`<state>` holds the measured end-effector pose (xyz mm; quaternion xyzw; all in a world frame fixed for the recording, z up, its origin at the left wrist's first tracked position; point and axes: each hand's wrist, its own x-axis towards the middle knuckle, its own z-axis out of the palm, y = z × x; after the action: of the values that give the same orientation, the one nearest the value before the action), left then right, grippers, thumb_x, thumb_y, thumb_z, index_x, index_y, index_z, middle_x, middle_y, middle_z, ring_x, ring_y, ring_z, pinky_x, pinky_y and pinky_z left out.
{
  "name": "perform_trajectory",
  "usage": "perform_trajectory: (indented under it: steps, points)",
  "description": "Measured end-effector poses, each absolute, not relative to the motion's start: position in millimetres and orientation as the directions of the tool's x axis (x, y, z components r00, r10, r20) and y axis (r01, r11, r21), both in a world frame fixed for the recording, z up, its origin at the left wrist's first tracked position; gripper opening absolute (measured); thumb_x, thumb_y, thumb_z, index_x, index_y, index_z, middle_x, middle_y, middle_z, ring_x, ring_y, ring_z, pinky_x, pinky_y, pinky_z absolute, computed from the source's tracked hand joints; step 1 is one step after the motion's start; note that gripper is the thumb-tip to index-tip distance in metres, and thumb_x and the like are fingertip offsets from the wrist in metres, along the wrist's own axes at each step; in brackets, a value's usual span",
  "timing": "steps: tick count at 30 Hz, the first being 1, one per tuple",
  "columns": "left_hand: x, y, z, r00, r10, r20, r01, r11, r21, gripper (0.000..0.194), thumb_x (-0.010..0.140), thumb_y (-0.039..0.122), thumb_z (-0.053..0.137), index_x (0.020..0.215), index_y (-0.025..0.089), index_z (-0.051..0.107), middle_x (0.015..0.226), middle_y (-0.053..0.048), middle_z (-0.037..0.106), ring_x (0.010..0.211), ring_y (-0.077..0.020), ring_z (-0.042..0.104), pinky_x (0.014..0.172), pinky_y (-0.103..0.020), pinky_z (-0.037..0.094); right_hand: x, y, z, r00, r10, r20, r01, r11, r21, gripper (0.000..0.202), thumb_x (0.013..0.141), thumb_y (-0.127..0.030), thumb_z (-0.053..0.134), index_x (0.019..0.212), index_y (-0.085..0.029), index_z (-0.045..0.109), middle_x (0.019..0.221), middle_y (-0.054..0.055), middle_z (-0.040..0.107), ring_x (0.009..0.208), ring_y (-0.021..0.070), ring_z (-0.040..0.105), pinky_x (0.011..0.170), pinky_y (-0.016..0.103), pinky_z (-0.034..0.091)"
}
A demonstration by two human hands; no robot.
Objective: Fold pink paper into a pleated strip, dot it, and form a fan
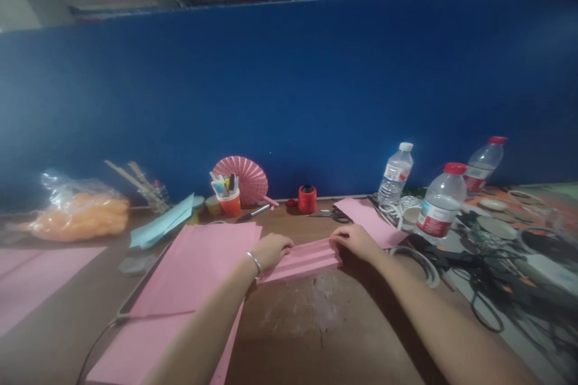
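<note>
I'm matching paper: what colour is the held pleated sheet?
The pleated paper sheet is pink, clearest in head view.

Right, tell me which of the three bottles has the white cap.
The leftmost bottle has the white cap; the middle bottle and the rightmost bottle both have red caps.

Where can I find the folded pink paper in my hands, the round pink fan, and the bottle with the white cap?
Folded pink paper [301, 260]: head view, on its pleats.
Round pink fan [247, 178]: head view, mid-face, on its pleats.
White-capped bottle [396, 174]: head view, on its label.
</note>
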<state>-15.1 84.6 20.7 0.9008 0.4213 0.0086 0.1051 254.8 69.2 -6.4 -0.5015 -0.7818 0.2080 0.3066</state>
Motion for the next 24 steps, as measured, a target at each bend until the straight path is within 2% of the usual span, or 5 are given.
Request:
perform_trajectory:
  steps: [3,6,11,20,24]
  points:
    - [-12.5,82.0,15.2,0.629,0.776,-0.044,0.772,-0.617,0.153,0.026,0.083,0.024,0.037,0.096,0.022,0.06,0.097,-0.004,0.064,0.088,-0.0194,0.058,0.076,-0.028,0.04,252.9,66.9,-4.8,-0.249,0.908,0.336,0.725,0.405,-0.557,0.02,0.079,-0.027,0.046,0.076,-0.018,0.064,0.081,0.004,0.065,0.078,0.0185,0.057,0.073,0.03,0.041]
    - [-4.7,75.3,10.9,0.623,0.782,-0.007,0.777,-0.619,0.116,0.026,0.084,0.024,0.034,0.096,0.021,0.058,0.094,-0.005,0.063,0.085,-0.0204,0.058,0.074,-0.03,0.041,237.7,61.2,-2.5,-0.36,0.83,0.426,0.729,0.535,-0.426,0.018,0.079,-0.026,0.05,0.09,-0.019,0.061,0.095,0.005,0.062,0.092,0.0185,0.052,0.083,0.03,0.036]
    - [9.9,65.3,7.2,0.657,0.753,0.043,0.749,-0.658,0.08,0.022,0.085,0.026,0.037,0.09,0.018,0.057,0.092,-0.006,0.059,0.086,-0.0201,0.054,0.076,-0.03,0.04,212.2,54.6,-7.5,-0.538,0.801,0.26,0.776,0.592,-0.217,0.016,0.081,-0.024,0.048,0.086,-0.018,0.062,0.084,0.005,0.061,0.084,0.0175,0.052,0.074,0.027,0.037]
    - [5.8,75.1,-0.6,0.679,0.731,0.063,0.725,-0.682,0.1,0.028,0.083,0.012,0.038,0.103,0.021,0.056,0.093,-0.006,0.057,0.088,-0.0172,0.052,0.08,-0.028,0.038,216.0,61.6,-17.5,-0.507,0.83,0.232,0.786,0.556,-0.271,0.023,0.086,-0.026,0.04,0.086,-0.019,0.062,0.086,0.006,0.059,0.081,0.0164,0.054,0.071,0.025,0.038]
    - [2.5,79.4,-3.6,0.684,0.727,0.061,0.716,-0.685,0.132,0.029,0.084,0.015,0.038,0.109,0.021,0.053,0.1,-0.005,0.058,0.091,-0.0171,0.053,0.082,-0.028,0.038,218.4,66.5,-19.7,-0.523,0.819,0.235,0.761,0.573,-0.305,0.021,0.085,-0.025,0.043,0.091,-0.02,0.062,0.088,0.005,0.062,0.083,0.0169,0.056,0.073,0.025,0.038]
